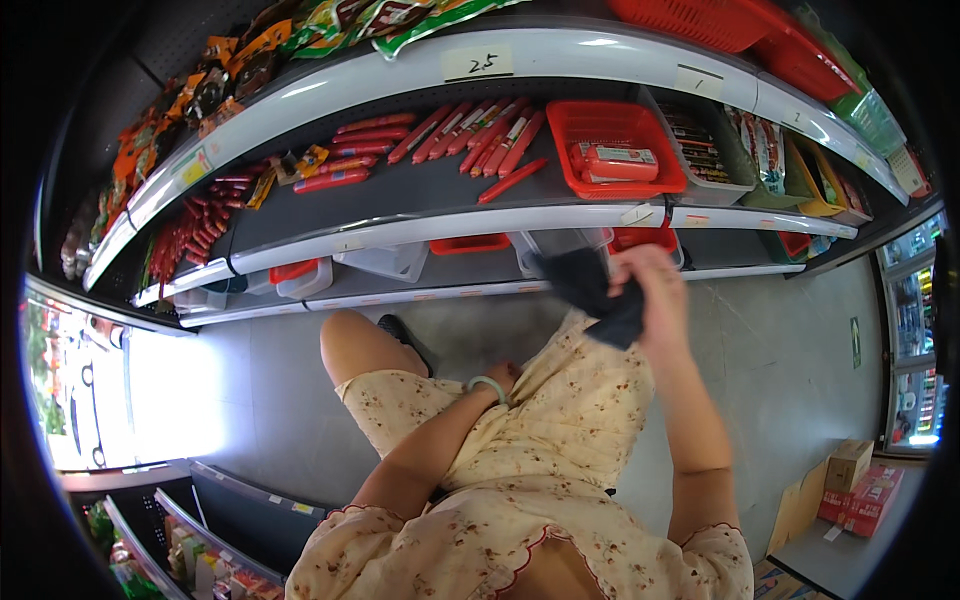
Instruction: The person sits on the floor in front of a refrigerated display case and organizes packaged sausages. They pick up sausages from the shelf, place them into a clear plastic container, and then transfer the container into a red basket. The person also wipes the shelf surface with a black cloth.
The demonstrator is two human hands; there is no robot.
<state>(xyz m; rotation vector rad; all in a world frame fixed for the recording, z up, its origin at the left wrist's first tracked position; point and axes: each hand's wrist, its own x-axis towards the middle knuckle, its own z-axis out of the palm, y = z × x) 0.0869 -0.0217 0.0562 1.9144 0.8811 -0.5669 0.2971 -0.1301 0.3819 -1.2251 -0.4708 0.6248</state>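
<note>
My right hand [645, 290] grips a dark cloth [590, 295], raised at the lower shelves' front and slightly smeared by motion. My left hand [505, 375] rests low on my floral skirt between my legs, with a bangle at its wrist; its fingers are mostly hidden. Beyond the cloth, the middle shelf [370, 195] holds several loose red packaged sticks [500, 135] and a red basket [615, 115] with red packs inside. On the lower shelf stand plastic bins [380, 260], partly behind the cloth.
The upper shelf edge [560, 50] curves above, bearing bagged snacks [230, 75] and red baskets [680, 20]. Grey floor [760, 380] lies around my legs. Glass-fronted coolers [910, 330] stand at right, cardboard boxes [850, 465] at lower right, another shelf unit [240, 500] at lower left.
</note>
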